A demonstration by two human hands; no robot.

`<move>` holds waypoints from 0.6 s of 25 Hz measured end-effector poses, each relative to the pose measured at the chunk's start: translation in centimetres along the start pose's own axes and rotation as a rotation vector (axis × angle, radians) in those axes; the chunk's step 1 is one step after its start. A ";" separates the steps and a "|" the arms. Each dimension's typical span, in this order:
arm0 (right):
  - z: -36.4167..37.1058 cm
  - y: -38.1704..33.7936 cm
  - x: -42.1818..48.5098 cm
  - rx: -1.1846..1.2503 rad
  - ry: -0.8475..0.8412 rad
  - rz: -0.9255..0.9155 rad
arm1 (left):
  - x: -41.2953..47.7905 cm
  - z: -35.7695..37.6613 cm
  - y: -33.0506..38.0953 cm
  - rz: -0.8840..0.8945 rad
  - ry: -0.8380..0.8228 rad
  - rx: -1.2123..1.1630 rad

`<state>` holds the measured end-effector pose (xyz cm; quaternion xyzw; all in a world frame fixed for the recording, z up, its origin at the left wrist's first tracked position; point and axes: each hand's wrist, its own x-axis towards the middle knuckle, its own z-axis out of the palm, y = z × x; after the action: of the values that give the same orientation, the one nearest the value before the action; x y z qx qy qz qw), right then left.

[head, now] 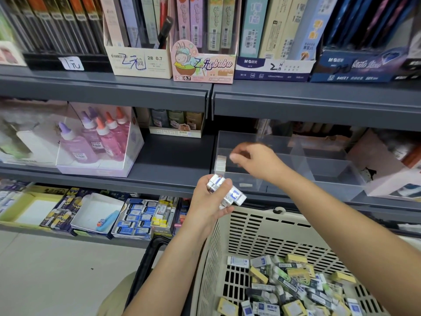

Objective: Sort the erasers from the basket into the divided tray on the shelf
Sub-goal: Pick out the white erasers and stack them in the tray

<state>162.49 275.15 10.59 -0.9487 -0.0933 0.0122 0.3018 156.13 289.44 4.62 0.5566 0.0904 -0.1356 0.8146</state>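
Several white-blue erasers (pixel 237 196) gripped in left hand (pixel 208 202) | right hand (pixel 256 161) over clear tray (pixel 337 172), grip unclear

Divided tray (pixel 337 172) on shelf (pixel 173 156), basket (pixel 250 226) before it holding erasers (pixel 296 283), glue bottles (pixel 100 137) left

You face grey metal shelving (pixel 104 87) stocked with stationery boxes (pixel 202 62), glue bottles (pixel 100 137) at left, and pale floor (pixel 57 270) near left.

place: stationery shop | evidence: grey shelves (pixel 177 156); handwritten price tag (pixel 71 63); pencil-lead display boxes (pixel 202 62); glue bottles (pixel 100 137)
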 end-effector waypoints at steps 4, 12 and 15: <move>-0.1 -0.2 -4.7 0.043 -0.194 0.014 | -0.2 0.0 0.0 0.039 0.005 -0.027; -0.1 0.4 -5.6 0.505 -0.206 0.161 | -1.2 -0.3 0.6 0.001 -0.007 -0.173; -0.3 0.6 -5.4 0.515 -0.089 0.138 | -1.4 -0.3 1.0 -0.016 -0.010 -0.178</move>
<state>157.29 273.49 10.30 -0.8434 -0.0352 0.0980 0.5272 155.14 290.25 5.77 0.4804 0.1023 -0.1364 0.8603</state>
